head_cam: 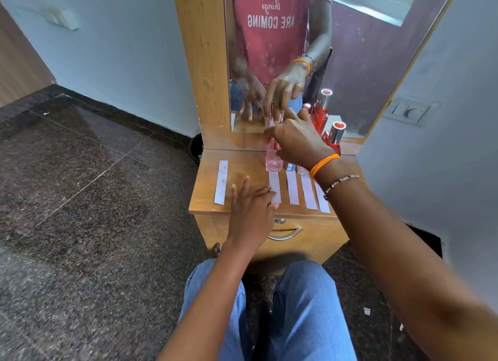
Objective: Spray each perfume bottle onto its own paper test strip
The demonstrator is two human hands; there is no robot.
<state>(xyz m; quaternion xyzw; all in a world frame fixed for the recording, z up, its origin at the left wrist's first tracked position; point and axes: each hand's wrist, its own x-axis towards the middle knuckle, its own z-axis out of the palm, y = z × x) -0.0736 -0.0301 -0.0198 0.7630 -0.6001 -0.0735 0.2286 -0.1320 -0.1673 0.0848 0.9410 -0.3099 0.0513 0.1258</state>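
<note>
Pink glass perfume bottle (274, 156), back edge of dresser top (242, 166): rigid, slick, breakable; clasped round body by right hand (297, 142); left hand (249, 207) flat, released.

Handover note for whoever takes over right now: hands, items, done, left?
Right hand: gripping the pink bottle, which stands on the dresser top.
Left hand: flat on the top, thumb on the near end of the strip below the pink bottle.
Red bottle stands at the back right.
Far-left strip looks spotted, probably sprayed.
Left: the four strips on the right look clean.
</note>
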